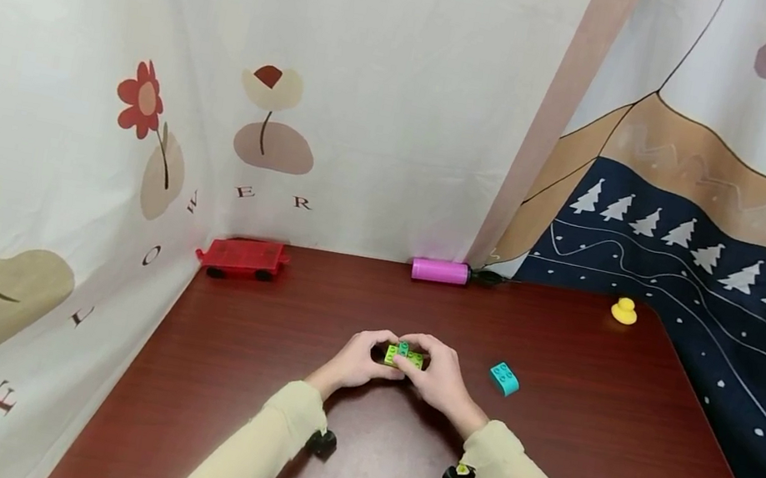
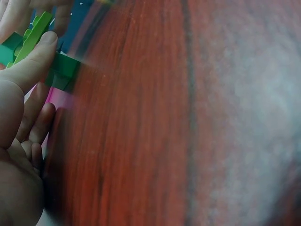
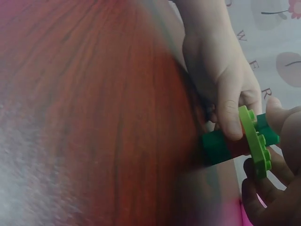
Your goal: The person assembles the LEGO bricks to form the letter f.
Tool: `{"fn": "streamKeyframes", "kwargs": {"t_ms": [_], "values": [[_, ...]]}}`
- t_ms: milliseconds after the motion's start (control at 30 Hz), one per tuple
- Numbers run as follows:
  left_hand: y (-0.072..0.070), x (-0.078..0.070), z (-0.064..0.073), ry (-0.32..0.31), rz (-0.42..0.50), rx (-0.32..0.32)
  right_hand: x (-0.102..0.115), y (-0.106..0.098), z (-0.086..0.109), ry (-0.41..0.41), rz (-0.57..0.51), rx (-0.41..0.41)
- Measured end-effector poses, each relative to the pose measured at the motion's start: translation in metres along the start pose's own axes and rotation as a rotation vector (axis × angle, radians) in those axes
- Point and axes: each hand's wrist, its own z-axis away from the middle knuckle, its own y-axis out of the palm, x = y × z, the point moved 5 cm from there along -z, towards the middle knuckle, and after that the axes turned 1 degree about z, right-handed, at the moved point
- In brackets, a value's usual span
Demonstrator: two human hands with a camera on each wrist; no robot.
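Note:
Both hands hold a small toy building-block assembly [image 1: 394, 355] low over the middle of the table. A lime-green studded plate [image 3: 255, 143] crosses it, with a dark green block [image 3: 215, 147] on one side and a smaller green block [image 3: 269, 129] on the other. A reddish part shows beside the left thumb. My left hand [image 1: 357, 360] pinches the assembly from the left, its thumb [image 2: 40, 59] lying across the blocks. From the right, my right hand [image 1: 442, 377] grips it, fingers around the lime plate's end. Fingers partly hide the blocks.
A turquoise block [image 1: 504, 379] lies right of the hands on the brown table [image 1: 582, 458]. Along the back are a red toy vehicle [image 1: 245, 256], a magenta cylinder [image 1: 440, 271] with a black end, and a yellow rubber duck [image 1: 624, 311]. Printed cloth [image 1: 390, 105] hangs behind.

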Motion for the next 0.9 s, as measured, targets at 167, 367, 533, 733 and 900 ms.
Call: {"fn": "streamKeyframes", "kwargs": {"t_ms": [167,367,533,733,900], "values": [[0.0002,-0.002,0.0004,-0.003,0.016,-0.005,-0.0015,0.0006,0.0012,0.006,0.0,-0.026],[0.0006,-0.002,-0.0007,0.0,0.012,-0.008,-0.0027,0.0005,0.0004,0.019,-0.009,-0.021],[0.0012,-0.0015,-0.0011,0.011,0.0,-0.007,0.0002,0.0003,-0.0001,-0.012,-0.018,-0.029],[0.0021,-0.0009,-0.0002,0.01,0.003,-0.001,0.0017,0.0023,0.0013,-0.058,0.008,-0.034],[0.0014,-0.0018,-0.0002,0.004,-0.004,-0.008,0.0009,0.0039,0.0006,-0.1,0.022,-0.041]]}}
